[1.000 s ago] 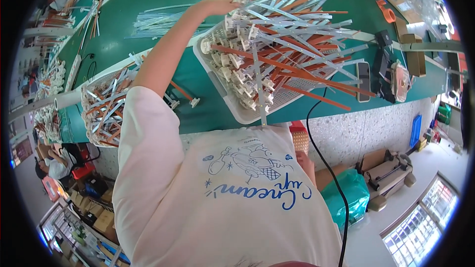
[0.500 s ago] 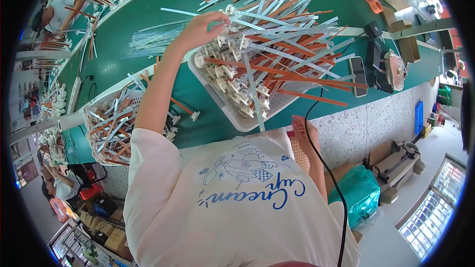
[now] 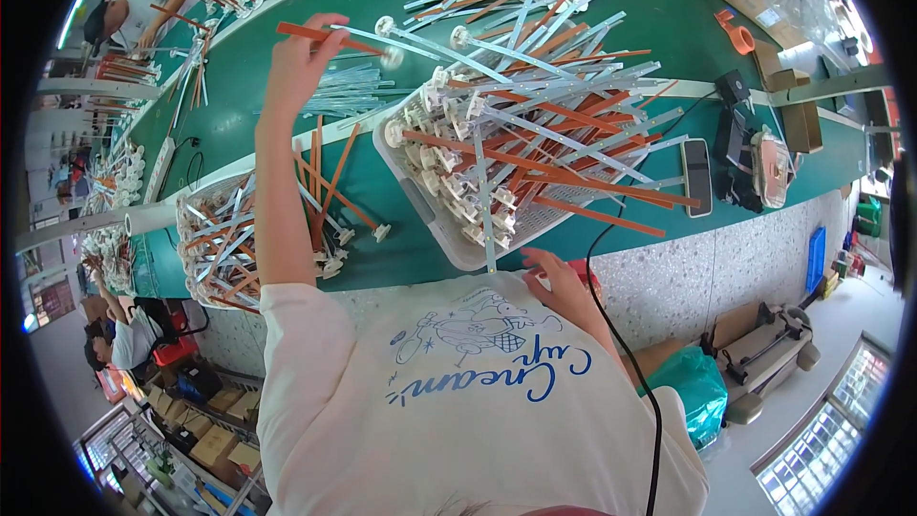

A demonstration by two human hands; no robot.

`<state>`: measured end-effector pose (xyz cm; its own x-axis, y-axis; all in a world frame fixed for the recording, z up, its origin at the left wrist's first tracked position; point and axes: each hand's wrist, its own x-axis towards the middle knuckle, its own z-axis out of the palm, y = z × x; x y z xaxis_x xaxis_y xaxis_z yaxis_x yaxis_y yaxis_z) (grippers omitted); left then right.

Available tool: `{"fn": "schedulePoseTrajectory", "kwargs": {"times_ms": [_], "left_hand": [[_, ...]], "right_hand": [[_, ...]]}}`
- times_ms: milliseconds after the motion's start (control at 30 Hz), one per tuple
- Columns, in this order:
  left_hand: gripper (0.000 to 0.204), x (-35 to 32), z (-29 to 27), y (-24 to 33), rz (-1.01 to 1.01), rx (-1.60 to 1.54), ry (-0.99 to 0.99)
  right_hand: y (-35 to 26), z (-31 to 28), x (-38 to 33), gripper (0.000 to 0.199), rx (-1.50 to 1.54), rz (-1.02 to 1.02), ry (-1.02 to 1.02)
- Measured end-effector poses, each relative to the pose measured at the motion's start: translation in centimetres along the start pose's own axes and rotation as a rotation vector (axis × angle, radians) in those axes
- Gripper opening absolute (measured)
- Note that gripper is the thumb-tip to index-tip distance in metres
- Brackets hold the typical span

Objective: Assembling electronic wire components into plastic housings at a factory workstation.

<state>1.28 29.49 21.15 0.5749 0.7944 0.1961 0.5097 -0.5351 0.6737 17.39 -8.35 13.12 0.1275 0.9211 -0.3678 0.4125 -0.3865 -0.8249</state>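
Note:
My left hand [image 3: 304, 67] is raised over the green table, its fingers closed on a flat orange-brown strip [image 3: 361, 44]. A white round fitting sits on the strip's right end, blurred by motion. To the right, a pale plastic basket [image 3: 420, 201] is heaped with similar orange and silvery strips [image 3: 564, 124], their white fittings [image 3: 444, 172] mostly at the left side. My right hand [image 3: 562, 289] is at the table's near edge, below the basket and in front of my shirt. Its fingers are apart, and nothing shows in them.
Pale clear strips [image 3: 349, 91] lie behind my left forearm. A second filled basket [image 3: 215, 239] stands at left, with loose orange strips [image 3: 330, 182] beside it. Another strip pile lies at the back. A phone [image 3: 696, 177] and black cable [image 3: 611, 325] are at right.
My left hand has moved left and away from the basket, now with an orange-brown strip in it. My right hand has come up and left toward the table edge. The view has shifted slightly.

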Motion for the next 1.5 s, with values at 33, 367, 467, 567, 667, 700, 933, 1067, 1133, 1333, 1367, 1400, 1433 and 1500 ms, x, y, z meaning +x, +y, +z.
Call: {"fn": "schedulePoseTrajectory", "kwargs": {"times_ms": [33,367,467,567,667,700,933,1067,1133,1333,1367,1400,1433,1500], "left_hand": [[0.020,-0.6,-0.8,0.3,-0.036,0.004,-0.017],[0.016,-6.8,-4.1,9.4,0.035,0.084,0.075],[0.018,-7.6,-4.2,12.8,0.208,0.101,0.133],[0.021,-7.9,-3.0,15.2,0.337,-0.091,0.040],[0.023,-7.2,-1.1,17.2,0.263,-0.323,-0.164],[0.023,-6.7,-1.1,17.1,0.268,-0.318,-0.159],[0.042,3.6,7.4,2.8,0.278,0.045,-0.131],[0.046,5.7,12.2,-0.5,0.176,0.265,-0.586],[0.047,6.5,12.3,0.3,0.077,0.137,-0.665],[0.041,6.4,11.6,-3.4,0.132,0.312,-0.455],[0.036,5.9,12.1,-4.4,0.290,0.486,-0.441],[0.032,5.6,12.4,-4.9,0.449,0.659,-0.421],[0.023,5.7,12.4,-5.3,0.496,0.786,-0.467],[0.020,5.9,10.9,-6.2,0.521,0.894,-0.483]], "right_hand": [[-0.3,-0.4,0.2,0.033,0.003,-0.008,-0.006],[-6.4,-3.0,2.8,0.027,0.201,-0.294,-0.021],[-10.1,-3.0,5.7,0.037,0.111,-0.660,0.309],[-14.4,-3.0,7.7,0.038,0.116,-0.737,0.617],[-13.9,-3.7,8.0,0.037,0.266,-0.620,0.324],[-13.5,-4.4,7.7,0.028,0.259,-0.499,0.179],[-9.5,-6.8,5.2,0.020,0.738,-0.270,0.193],[-8.0,-8.4,3.8,0.020,0.766,-0.262,0.260],[-7.2,-8.7,3.2,0.020,0.740,-0.210,0.269],[-6.4,-8.3,2.9,0.019,0.753,-0.191,0.252],[-6.4,-8.2,2.8,0.019,0.756,-0.189,0.249],[-6.4,-8.1,2.9,0.019,0.735,-0.183,0.237],[-6.5,-8.0,3.0,0.019,0.713,-0.178,0.225],[-6.6,-7.6,3.3,0.019,0.686,-0.195,0.215]]}}
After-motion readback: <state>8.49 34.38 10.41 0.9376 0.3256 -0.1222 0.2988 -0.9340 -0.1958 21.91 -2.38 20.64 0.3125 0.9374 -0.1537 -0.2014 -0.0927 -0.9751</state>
